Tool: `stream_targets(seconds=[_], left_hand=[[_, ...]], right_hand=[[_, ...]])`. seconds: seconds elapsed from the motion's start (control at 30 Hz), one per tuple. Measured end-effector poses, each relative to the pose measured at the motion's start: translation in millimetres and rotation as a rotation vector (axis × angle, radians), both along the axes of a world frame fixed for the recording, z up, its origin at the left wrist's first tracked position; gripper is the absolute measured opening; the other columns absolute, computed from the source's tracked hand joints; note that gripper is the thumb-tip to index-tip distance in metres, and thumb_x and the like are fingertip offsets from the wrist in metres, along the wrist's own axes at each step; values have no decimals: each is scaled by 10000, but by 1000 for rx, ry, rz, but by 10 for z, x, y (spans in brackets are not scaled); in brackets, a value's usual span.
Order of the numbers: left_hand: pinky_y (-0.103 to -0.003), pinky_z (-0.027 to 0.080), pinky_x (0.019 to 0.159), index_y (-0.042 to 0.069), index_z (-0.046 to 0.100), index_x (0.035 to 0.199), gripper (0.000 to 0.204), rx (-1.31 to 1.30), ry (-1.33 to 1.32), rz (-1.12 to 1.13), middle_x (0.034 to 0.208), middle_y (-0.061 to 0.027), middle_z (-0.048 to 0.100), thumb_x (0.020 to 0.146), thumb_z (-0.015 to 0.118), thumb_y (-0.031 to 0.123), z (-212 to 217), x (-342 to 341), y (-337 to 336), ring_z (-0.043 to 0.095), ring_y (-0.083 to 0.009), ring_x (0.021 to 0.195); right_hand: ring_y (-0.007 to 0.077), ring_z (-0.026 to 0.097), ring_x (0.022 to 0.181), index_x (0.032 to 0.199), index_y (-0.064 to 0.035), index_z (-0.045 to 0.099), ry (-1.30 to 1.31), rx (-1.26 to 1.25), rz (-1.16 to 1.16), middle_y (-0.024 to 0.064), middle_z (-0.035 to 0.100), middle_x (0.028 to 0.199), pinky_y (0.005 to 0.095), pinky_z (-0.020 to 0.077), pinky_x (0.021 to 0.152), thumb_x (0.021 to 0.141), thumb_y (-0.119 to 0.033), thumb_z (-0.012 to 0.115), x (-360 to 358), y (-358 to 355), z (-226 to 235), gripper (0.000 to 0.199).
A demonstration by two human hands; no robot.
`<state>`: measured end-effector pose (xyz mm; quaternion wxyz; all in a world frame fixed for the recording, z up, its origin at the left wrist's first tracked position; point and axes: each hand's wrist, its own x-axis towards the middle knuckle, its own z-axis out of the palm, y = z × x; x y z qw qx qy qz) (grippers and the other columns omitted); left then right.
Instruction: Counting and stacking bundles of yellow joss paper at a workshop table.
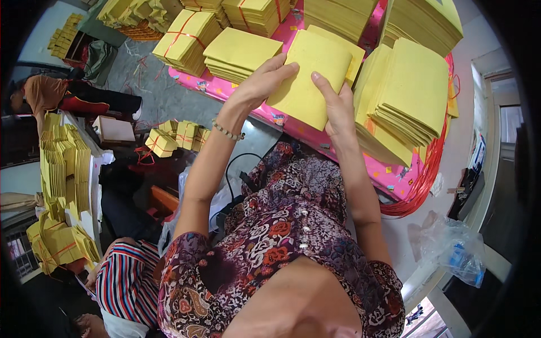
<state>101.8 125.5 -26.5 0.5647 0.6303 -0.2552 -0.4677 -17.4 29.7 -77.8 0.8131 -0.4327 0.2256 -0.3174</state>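
Both my hands hold a folded bundle of yellow paper [313, 67] over the front edge of a pink-covered table [293, 123]. My left hand [260, 84], with a beaded bracelet at the wrist, grips the bundle's left side, thumb on top. On the right side my right hand [340, 110] presses its thumb onto the upper face, its other fingers mostly hidden beneath. Just left lies a loose low stack of yellow paper [239, 52]. A taller stack of folded yellow paper [414, 84] leans close to my right hand. Behind stand more tall yellow stacks [338, 17].
Bundles tied with red string [186, 36] stand at the table's far left. Red string [431, 177] hangs off the right edge, above a clear plastic bag [459, 250]. At left are a person in a striped top [127, 281], another person [62, 96] and more yellow stacks [65, 163].
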Motion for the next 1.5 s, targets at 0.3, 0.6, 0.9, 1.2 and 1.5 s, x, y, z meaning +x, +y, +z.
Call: stream_targets(seconds=[0.3, 0.6, 0.9, 1.2, 1.5], left_hand=[[-239, 484, 741, -33, 483, 1227, 394, 0, -109, -55, 1047, -59, 607, 938, 516, 233, -329, 172, -76, 579, -93, 893], [-241, 466, 789, -39, 443, 1266, 420, -55, -118, -39, 1100, -73, 584, 942, 496, 223, -268, 94, -118, 559, -114, 955], [-288, 408, 947, -31, 367, 1318, 433, -332, -156, 10, 1213, -106, 530, 930, 504, 104, -385, -36, -49, 498, -143, 1106], [-298, 404, 952, -18, 351, 1328, 426, -422, -160, 30, 1227, -95, 512, 938, 487, 86, -368, -106, 32, 489, -145, 1126], [-281, 385, 952, -23, 342, 1330, 432, -493, -209, 59, 1229, -99, 501, 944, 493, 100, -293, -228, 68, 466, -141, 1132]], right_hand=[[183, 584, 1025, 1219, 35, 488, 61, 56, 58, 117, 592, 1147, 300, 482, 869, 853, -148, 663, -5, -16, -39, 445], [193, 602, 991, 1198, 38, 498, 31, 68, 37, 139, 596, 1142, 304, 502, 834, 851, -102, 657, 7, -34, -46, 406], [170, 592, 964, 1191, 19, 439, 83, -228, -118, 111, 591, 1088, 292, 498, 826, 803, -56, 698, -23, 26, -53, 473], [148, 573, 959, 1188, 11, 439, 89, -423, -74, 93, 582, 1081, 279, 476, 836, 822, -87, 689, -113, 105, -9, 454], [133, 559, 975, 1204, 6, 453, -18, -389, -145, 84, 581, 1086, 270, 464, 844, 873, -90, 634, -155, 148, 89, 390]])
